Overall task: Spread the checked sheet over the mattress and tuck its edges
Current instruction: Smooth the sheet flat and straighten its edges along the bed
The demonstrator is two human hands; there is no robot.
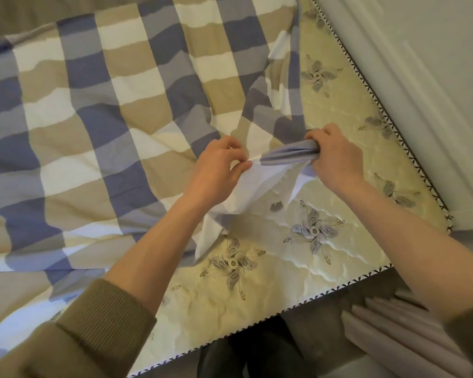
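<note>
Head view, one checked sheet (115, 126) rumpled over left of one mattress (306, 271), right part bare, two hands at sheet corner, left hand (216, 170) grip pinching white edge, right hand (336, 159) grip clenched on bunched fabric.

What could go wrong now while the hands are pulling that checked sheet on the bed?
1. The right hand has the checked sheet bunched in a tight grip while the left hand only pinches it, so a hard pull might slip the left side free and drag the sheet crooked.
2. The mattress corner nearest the person is bare, and the sheet is wrinkled, so it may not reach far enough to tuck.
</note>
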